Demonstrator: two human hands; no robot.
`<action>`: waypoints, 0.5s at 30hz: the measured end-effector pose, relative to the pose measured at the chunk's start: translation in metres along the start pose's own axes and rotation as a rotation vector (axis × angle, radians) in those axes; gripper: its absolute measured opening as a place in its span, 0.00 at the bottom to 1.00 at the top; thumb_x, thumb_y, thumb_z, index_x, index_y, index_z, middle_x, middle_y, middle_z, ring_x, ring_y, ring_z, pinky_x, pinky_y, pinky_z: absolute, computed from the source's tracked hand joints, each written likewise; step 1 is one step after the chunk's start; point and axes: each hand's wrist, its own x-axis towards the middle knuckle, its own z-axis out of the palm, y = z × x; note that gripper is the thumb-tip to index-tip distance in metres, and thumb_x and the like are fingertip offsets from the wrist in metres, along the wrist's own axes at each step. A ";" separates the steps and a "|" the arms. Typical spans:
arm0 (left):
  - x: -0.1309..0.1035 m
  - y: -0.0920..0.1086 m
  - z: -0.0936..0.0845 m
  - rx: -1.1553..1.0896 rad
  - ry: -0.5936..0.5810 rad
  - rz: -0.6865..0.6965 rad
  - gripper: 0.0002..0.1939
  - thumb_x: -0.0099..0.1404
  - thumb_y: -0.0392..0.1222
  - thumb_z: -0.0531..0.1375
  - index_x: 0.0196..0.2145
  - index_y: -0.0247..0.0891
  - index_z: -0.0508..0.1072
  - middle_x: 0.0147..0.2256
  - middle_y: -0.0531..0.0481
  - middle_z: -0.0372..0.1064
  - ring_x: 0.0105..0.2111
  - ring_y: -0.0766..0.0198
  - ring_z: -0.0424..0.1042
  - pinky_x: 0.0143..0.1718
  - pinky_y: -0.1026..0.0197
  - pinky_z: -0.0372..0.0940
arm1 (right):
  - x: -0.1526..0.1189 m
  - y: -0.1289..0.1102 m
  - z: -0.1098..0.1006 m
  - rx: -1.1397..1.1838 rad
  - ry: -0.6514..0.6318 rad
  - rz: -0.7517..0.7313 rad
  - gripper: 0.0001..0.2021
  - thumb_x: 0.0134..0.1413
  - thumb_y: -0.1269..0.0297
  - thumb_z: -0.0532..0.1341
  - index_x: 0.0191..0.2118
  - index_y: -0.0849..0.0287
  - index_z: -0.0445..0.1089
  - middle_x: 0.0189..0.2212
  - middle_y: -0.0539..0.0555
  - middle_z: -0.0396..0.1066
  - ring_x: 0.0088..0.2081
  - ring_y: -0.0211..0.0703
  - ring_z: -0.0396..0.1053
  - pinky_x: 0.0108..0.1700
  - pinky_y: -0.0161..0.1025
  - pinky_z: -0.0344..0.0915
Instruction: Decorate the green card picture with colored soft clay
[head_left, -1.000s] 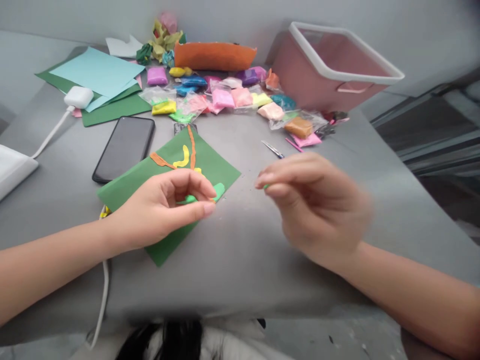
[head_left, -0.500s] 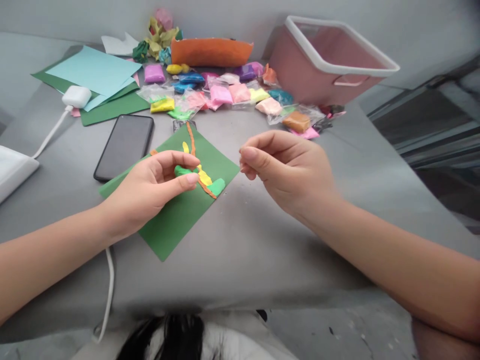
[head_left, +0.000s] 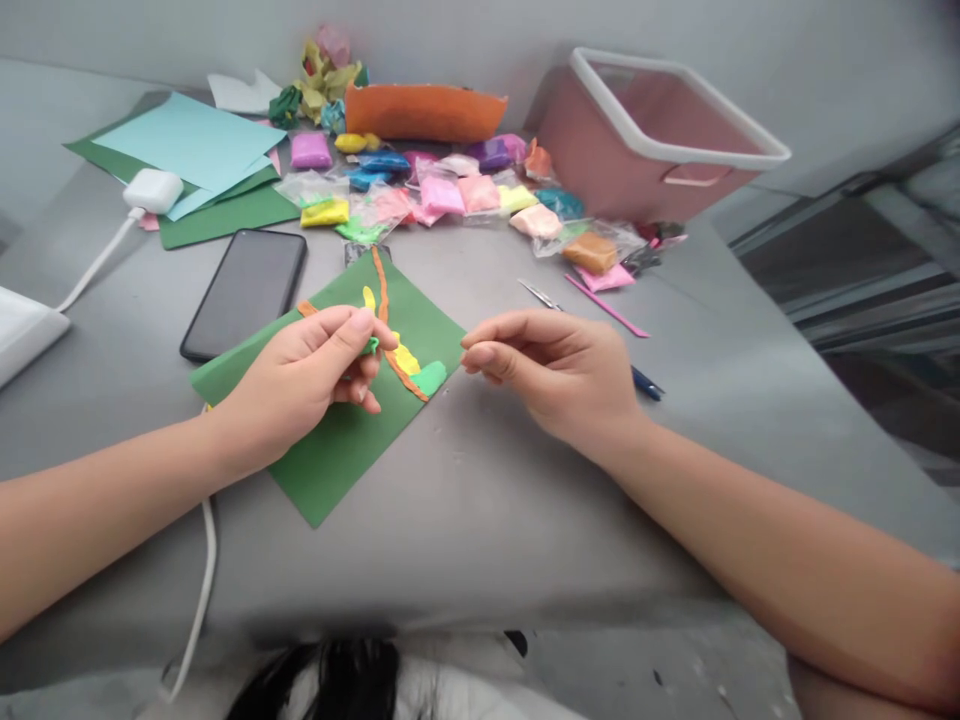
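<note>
My left hand point(head_left: 319, 365) is over a green paper sheet point(head_left: 322, 490), its thumb closed against the index finger and the other fingers loosely curled. Whatever it may pinch is hidden. On the sheet are a thin orange-brown clay strip point(head_left: 381, 280), yellow clay point(head_left: 405, 354) and a flat green clay piece point(head_left: 430, 378). More green shows behind my left fingers. Just off the sheet's right corner, my right hand point(head_left: 559, 375) pinches thumb and fingertips together; anything between them is too small to make out.
A pointed tool point(head_left: 647, 384) lies partly under my right hand, near a pink stick point(head_left: 607, 306). A phone point(head_left: 246, 292) and a white charger point(head_left: 153, 188) are at left. Bagged clay point(head_left: 441, 195), an orange object point(head_left: 424, 112) and a pink bin point(head_left: 600, 165) line the back.
My left thumb has come up against the index finger, where they were apart before. My right hand has moved down and slightly left, uncovering the pink stick and the pointed tool.
</note>
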 end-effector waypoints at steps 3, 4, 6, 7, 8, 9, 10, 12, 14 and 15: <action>0.000 0.000 0.000 0.006 -0.003 -0.003 0.16 0.69 0.55 0.62 0.36 0.38 0.75 0.27 0.55 0.62 0.23 0.72 0.63 0.30 0.66 0.73 | -0.001 0.000 -0.003 -0.015 -0.033 -0.021 0.12 0.54 0.58 0.71 0.23 0.54 0.75 0.21 0.48 0.74 0.23 0.36 0.67 0.23 0.35 0.64; 0.000 0.000 0.000 0.006 -0.008 -0.002 0.16 0.69 0.55 0.62 0.36 0.38 0.75 0.27 0.55 0.62 0.24 0.71 0.63 0.30 0.66 0.73 | -0.002 0.000 -0.003 -0.020 -0.046 -0.037 0.13 0.55 0.58 0.71 0.22 0.54 0.75 0.20 0.48 0.73 0.23 0.37 0.68 0.23 0.36 0.64; 0.000 0.000 -0.001 0.007 -0.020 -0.002 0.16 0.69 0.55 0.62 0.36 0.38 0.75 0.27 0.55 0.61 0.24 0.72 0.62 0.30 0.66 0.73 | -0.002 0.000 -0.003 -0.019 -0.062 -0.089 0.10 0.55 0.61 0.70 0.25 0.54 0.76 0.23 0.49 0.75 0.26 0.38 0.71 0.25 0.36 0.66; 0.000 0.000 -0.001 0.007 -0.027 -0.003 0.16 0.69 0.55 0.62 0.36 0.38 0.75 0.27 0.55 0.61 0.24 0.72 0.62 0.30 0.66 0.73 | -0.002 0.001 -0.002 -0.015 -0.065 -0.113 0.06 0.55 0.63 0.70 0.27 0.54 0.77 0.26 0.50 0.77 0.29 0.39 0.73 0.27 0.36 0.69; 0.000 0.000 -0.001 0.006 -0.035 -0.002 0.16 0.69 0.55 0.62 0.36 0.38 0.75 0.27 0.55 0.61 0.24 0.72 0.62 0.31 0.66 0.73 | -0.002 0.001 -0.002 -0.009 -0.067 -0.131 0.03 0.55 0.65 0.70 0.30 0.53 0.78 0.29 0.50 0.79 0.32 0.39 0.75 0.29 0.36 0.71; 0.000 0.000 -0.002 0.007 -0.043 -0.002 0.16 0.70 0.55 0.61 0.36 0.38 0.76 0.27 0.55 0.61 0.24 0.72 0.62 0.31 0.66 0.73 | -0.001 0.001 -0.001 -0.003 -0.069 -0.142 0.02 0.54 0.67 0.70 0.33 0.53 0.79 0.32 0.51 0.80 0.34 0.40 0.76 0.30 0.36 0.72; 0.000 0.000 -0.002 0.008 -0.049 -0.002 0.16 0.70 0.54 0.61 0.36 0.38 0.76 0.27 0.55 0.61 0.24 0.72 0.62 0.31 0.67 0.73 | -0.001 0.002 -0.001 0.000 -0.074 -0.146 0.03 0.54 0.68 0.70 0.34 0.53 0.80 0.33 0.51 0.80 0.34 0.40 0.76 0.29 0.36 0.72; 0.000 -0.001 -0.002 0.010 -0.050 -0.003 0.16 0.70 0.54 0.61 0.36 0.38 0.76 0.27 0.55 0.61 0.24 0.73 0.63 0.31 0.68 0.73 | -0.001 0.001 -0.001 -0.015 -0.084 -0.145 0.03 0.54 0.69 0.69 0.32 0.53 0.79 0.31 0.51 0.79 0.31 0.39 0.75 0.27 0.35 0.70; 0.001 -0.001 -0.003 0.012 -0.041 -0.007 0.16 0.71 0.54 0.61 0.36 0.38 0.76 0.27 0.55 0.61 0.24 0.73 0.63 0.30 0.68 0.73 | 0.000 0.000 -0.002 -0.039 -0.103 -0.149 0.07 0.55 0.68 0.69 0.26 0.54 0.77 0.25 0.50 0.77 0.27 0.39 0.73 0.26 0.37 0.68; 0.001 -0.001 -0.003 0.013 -0.037 -0.007 0.16 0.71 0.54 0.60 0.36 0.38 0.76 0.27 0.55 0.62 0.24 0.73 0.63 0.30 0.68 0.73 | 0.000 -0.001 -0.003 -0.050 -0.113 -0.148 0.10 0.56 0.67 0.69 0.24 0.54 0.76 0.23 0.49 0.76 0.26 0.39 0.72 0.26 0.37 0.68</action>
